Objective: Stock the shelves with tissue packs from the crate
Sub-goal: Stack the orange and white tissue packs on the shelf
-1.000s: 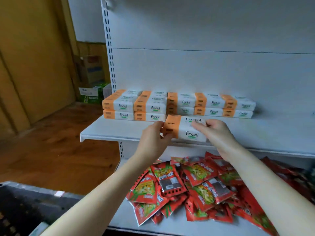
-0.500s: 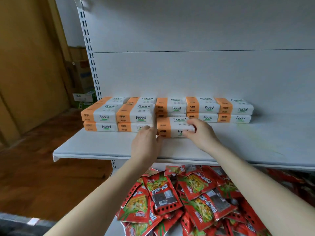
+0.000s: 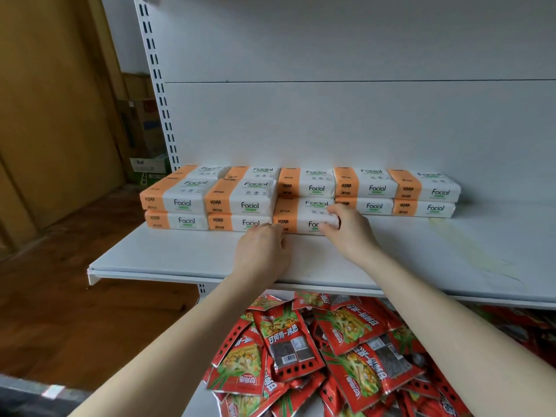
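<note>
the tissue pack (image 3: 302,218) lies flat on the shelf (image 3: 180,260), in front of the back row and just beside the two-high stacks (image 3: 237,206) on its left, seemingly so the labels line up. the right hand (image 3: 349,233) curls over its right end, gripping it to square it. the left hand (image 3: 261,251) sits at the front left corner with fingers bent against the pack; whether it pinches or only nudges cannot be told.

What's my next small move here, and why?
Probably let go and draw both hands back. The tissue pack lies flat on the shelf, its front about level with the stacked packs to its left; the right hand grips its right end, the left hand touches its front.
</note>
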`<state>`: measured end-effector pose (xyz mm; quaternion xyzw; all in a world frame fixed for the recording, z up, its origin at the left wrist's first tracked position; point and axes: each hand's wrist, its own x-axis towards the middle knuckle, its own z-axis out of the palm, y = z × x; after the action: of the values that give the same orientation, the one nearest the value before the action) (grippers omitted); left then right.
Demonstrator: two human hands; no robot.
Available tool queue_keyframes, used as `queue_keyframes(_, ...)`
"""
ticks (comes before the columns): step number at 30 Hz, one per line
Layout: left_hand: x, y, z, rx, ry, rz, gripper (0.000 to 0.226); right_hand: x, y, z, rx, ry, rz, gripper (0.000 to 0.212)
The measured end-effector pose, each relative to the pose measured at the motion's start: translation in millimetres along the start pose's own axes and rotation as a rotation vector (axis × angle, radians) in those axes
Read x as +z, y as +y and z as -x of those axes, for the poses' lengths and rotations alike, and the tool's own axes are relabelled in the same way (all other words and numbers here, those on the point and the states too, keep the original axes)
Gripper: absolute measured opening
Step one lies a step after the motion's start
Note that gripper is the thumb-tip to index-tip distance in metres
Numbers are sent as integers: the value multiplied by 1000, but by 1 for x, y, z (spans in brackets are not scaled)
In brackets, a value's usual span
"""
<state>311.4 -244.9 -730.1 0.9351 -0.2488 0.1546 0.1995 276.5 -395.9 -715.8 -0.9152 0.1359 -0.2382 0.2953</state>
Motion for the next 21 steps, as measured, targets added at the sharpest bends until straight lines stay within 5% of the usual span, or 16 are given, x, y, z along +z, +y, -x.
queue_keyframes(5, -10, 2, 8, -35, 44, 151, 30, -2, -10, 10, -14, 103, 11, 43)
queue_keyframes(10, -31, -11, 41, -4, 223, 371, 27, 8, -49, 53, -206, 245, -223, 18)
queue_keyframes(15, -52, -57, 100, 19, 316, 364, 19, 50, -103, 114, -398, 73, -384, 12)
queue_keyframes(21, -70, -153, 203, -231, 283, 363, 16, 132, -170, 180, -472, -309, -379, 16)
